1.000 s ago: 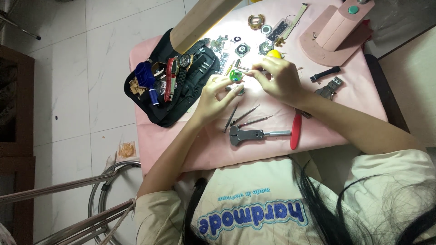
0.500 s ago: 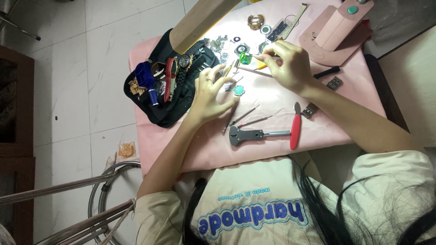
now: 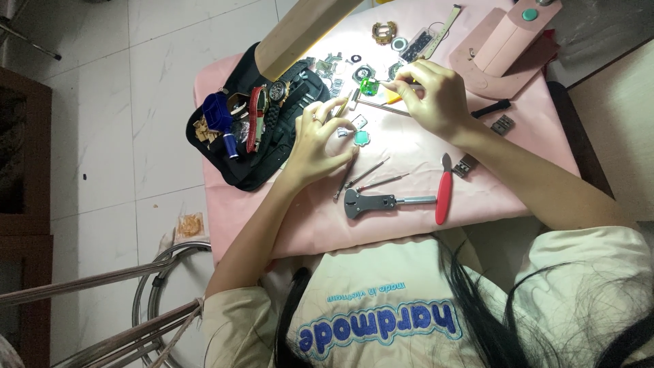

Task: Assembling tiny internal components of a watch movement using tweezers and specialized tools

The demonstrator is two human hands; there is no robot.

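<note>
Nearest us on the pink-covered tabletop (image 3: 477, 204) lay a case wrench (image 3: 381, 202) and a red-handled knife (image 3: 443, 191), with thin pin tools (image 3: 371, 174) just beyond. Our left hand (image 3: 317, 140) rested on the cloth, its grip loosely curled around a slim metal tool (image 3: 346, 104), beside a small teal watch part (image 3: 361, 138). Our right hand (image 3: 429, 95) pinched a thin tool, its tip at the green watch piece (image 3: 368, 86) farther up the tabletop. To the left sat a black tool pouch (image 3: 252, 129) with watches. Beyond lay loose parts and a pink stand (image 3: 504, 48). Pale floor tiles (image 3: 102, 102) spread out on the left.
</note>
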